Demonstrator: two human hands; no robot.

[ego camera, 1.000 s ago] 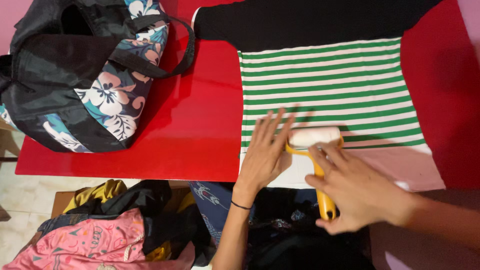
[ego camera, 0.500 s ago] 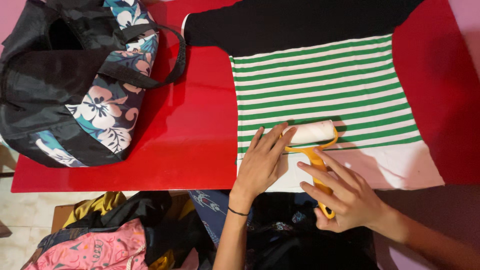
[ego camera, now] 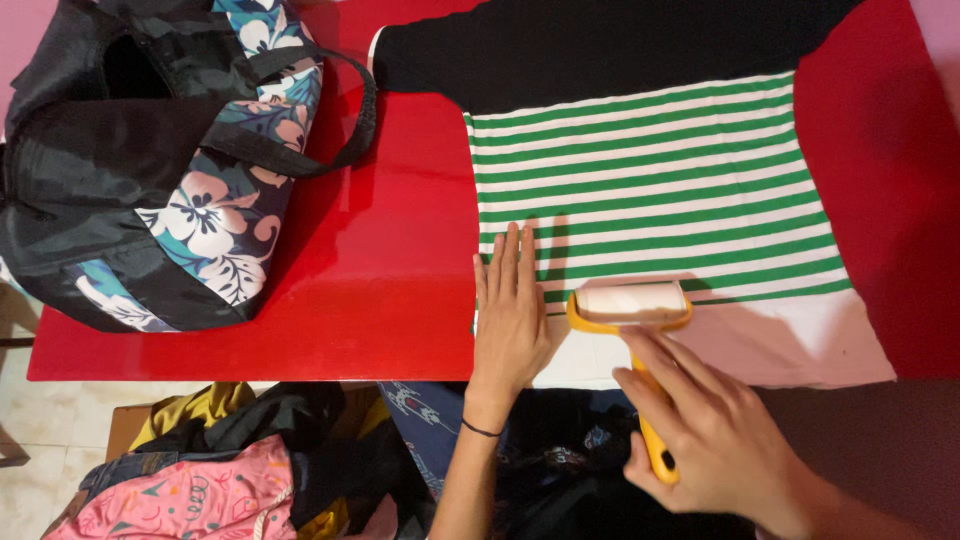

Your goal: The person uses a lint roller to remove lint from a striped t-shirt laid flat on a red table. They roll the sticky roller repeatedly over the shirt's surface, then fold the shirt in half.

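Hands at the lower middle of the frame work on a striped shirt (ego camera: 650,190) spread flat over a red table (ego camera: 400,280). Left hand (ego camera: 510,315) lies open, palm down, pressing the shirt's lower left edge. Right hand (ego camera: 715,440), lower right, wraps its fingers around the yellow handle of a lint roller (ego camera: 630,305), whose white roll rests on the shirt just beside the left hand. Upper left, a black floral bag (ego camera: 150,170) sits on the table. Lower left, a clothes pile (ego camera: 220,470) lies below the table edge.
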